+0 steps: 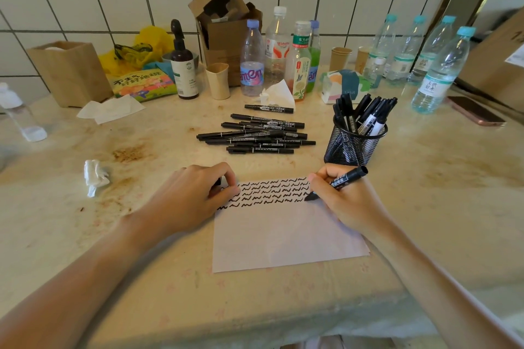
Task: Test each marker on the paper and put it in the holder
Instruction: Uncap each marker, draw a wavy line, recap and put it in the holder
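A white sheet of paper (283, 238) lies in front of me, its top part filled with rows of black squiggles. My right hand (348, 201) grips a black marker (344, 178) with its tip touching the paper at the right end of the squiggle rows. My left hand (192, 195) rests on the paper's top left corner, fingers curled around a small black piece, likely the cap. A pile of several black markers (255, 134) lies behind the paper. The black mesh holder (354, 144) stands to the right of the pile with several markers in it.
Bottles (252, 62), paper cups (218, 81), a tissue pack (343, 85) and cardboard boxes (224, 25) line the tiled wall. A crumpled tissue (95, 176) lies left of my left hand. A phone (476, 110) rests at far right beside water bottles (439, 71).
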